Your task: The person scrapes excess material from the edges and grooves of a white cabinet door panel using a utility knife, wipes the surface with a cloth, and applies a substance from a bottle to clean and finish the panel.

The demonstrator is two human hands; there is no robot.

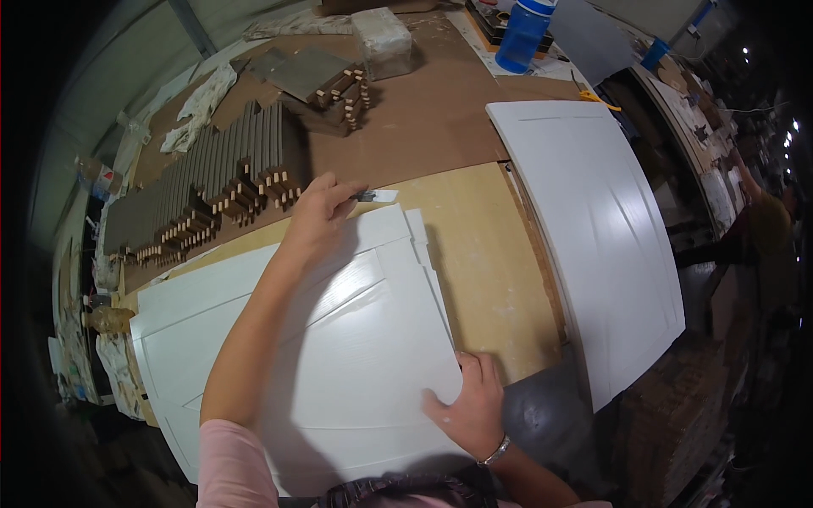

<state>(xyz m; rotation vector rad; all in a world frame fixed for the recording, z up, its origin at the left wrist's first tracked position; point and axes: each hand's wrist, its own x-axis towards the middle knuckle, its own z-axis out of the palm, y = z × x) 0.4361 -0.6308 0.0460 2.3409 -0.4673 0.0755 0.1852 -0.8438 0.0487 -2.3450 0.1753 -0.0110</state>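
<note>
A white panelled door board [339, 356] lies flat on the workbench in front of me. My left hand [318, 216] is stretched to its far edge and grips a small grey-bladed scraper or knife [373, 196] against that edge. My right hand [470, 405] presses flat on the board's near right corner, fingers spread, a bracelet on the wrist. A thin white sheet edge sticks out under the board at its right side [419, 233].
A second white panel [593, 237] lies at the right on the tan bench [483, 271]. Rows of grey wooden strips [212, 182] are stacked at the back left. A blue bottle [523, 34] stands at the back. Another person [766, 220] works at the far right.
</note>
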